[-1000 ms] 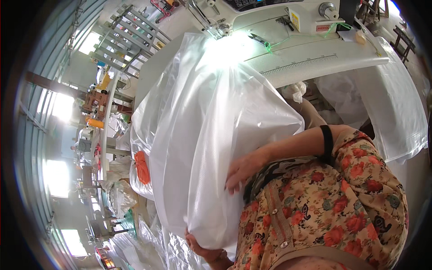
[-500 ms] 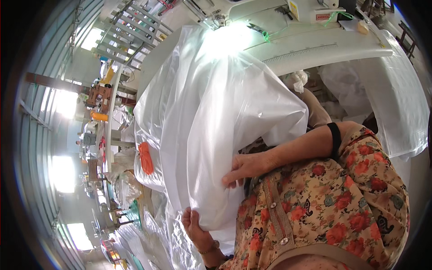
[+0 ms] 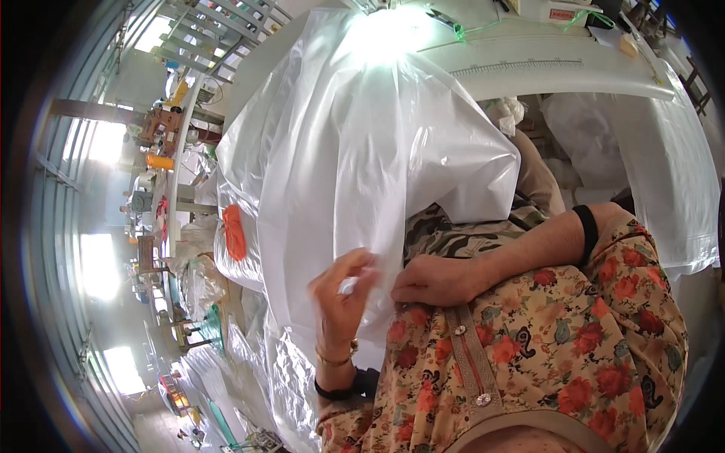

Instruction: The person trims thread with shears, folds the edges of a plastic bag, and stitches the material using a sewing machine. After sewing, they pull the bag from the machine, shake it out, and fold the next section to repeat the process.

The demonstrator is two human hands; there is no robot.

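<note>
A large glossy white plastic sheet (image 3: 370, 166) hangs from beneath the bright lamp at the sewing machine, spreading down in folds to my lap. My left hand (image 3: 343, 294) is raised in front of its lower part, fingers bent and smeared by motion; whether it grips the sheet does not show clearly. To its right, my right hand (image 3: 438, 279) is closed at the sheet's lower right edge, close to my body, fingertips pointing left. The glare hides where the sheet meets the machine.
The pale machine table (image 3: 559, 81) curves across the top and carries a printed ruler scale. An orange bundle (image 3: 235, 232) lies on plastic at the left. More clear plastic sheeting (image 3: 672, 174) drapes over the right side. Machines and an orange thread cone (image 3: 159, 162) stand along the far left.
My left hand has risen from the sheet's lower left edge and come toward the right hand. My right hand has shifted slightly right and closer to my body.
</note>
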